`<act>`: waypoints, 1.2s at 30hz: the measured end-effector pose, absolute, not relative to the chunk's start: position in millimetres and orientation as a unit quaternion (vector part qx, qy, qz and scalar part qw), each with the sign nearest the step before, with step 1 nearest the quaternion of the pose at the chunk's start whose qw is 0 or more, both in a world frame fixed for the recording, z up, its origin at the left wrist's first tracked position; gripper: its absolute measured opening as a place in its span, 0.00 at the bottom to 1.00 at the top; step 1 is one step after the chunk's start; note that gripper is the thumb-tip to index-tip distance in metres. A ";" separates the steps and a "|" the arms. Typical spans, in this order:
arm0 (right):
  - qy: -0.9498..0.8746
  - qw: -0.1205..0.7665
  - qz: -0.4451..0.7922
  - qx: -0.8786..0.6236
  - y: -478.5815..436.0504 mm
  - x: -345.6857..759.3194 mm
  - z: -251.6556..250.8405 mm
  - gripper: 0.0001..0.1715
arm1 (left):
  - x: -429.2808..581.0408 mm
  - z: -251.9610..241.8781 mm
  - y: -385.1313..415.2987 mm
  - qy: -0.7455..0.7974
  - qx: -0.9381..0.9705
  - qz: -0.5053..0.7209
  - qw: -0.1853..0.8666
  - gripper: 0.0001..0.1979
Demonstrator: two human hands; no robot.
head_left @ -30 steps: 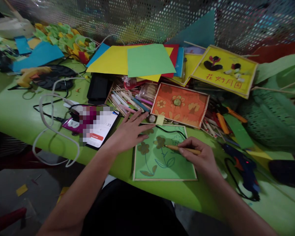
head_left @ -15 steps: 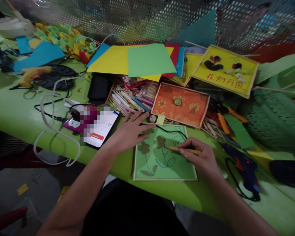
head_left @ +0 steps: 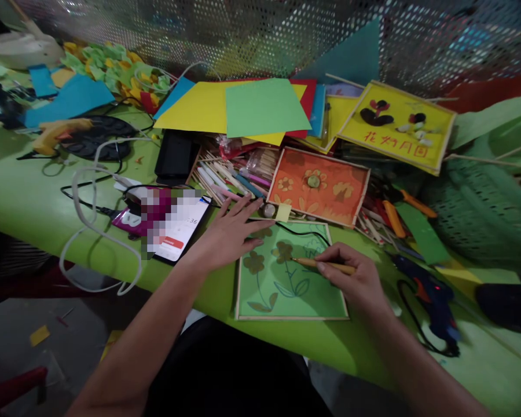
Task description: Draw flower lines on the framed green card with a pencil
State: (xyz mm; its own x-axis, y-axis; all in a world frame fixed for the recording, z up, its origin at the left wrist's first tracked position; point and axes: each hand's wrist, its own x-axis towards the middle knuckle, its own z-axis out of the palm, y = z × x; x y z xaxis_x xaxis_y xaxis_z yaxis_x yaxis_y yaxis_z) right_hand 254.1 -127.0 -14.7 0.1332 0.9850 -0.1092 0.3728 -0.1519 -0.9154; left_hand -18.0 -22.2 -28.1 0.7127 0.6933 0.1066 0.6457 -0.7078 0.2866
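Note:
A green picture board (head_left: 312, 301) framed with thin wooden strips lies flat in front of me. Flowers are drawn on it in dark lines, and some petals and leaves are coloured brown. My right hand (head_left: 356, 272) grips a yellowish-brown marker pen (head_left: 330, 266), its tip at the right side of the middle flower (head_left: 282, 252). Spread out with fingers apart, my left hand (head_left: 230, 234) rests at the board's upper left corner. A black cord (head_left: 304, 232) runs across the board's top edge.
Left of my left hand are a phone (head_left: 180, 231), a purple power socket (head_left: 134, 220) and a looped white cable (head_left: 80, 214). Behind the board sit an orange flower picture (head_left: 321, 205) and several pens (head_left: 219, 176). A blue glue gun (head_left: 434, 301) lies on the right.
Almost nothing differs. The pen tip stays by the middle flower, perhaps shifted very slightly; my left hand keeps its place.

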 end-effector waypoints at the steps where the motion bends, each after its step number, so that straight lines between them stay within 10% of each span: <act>1: -0.524 0.386 0.396 -0.647 -126.9 254.6 -15.2 0.07 | -17.9 -28.1 -22.2 0.366 0.918 0.101 0.113 0.26; 36: -0.522 0.382 0.403 -0.648 -127.2 251.9 -9.0 0.06 | -17.5 -26.8 -21.5 0.367 0.917 0.103 0.118 0.25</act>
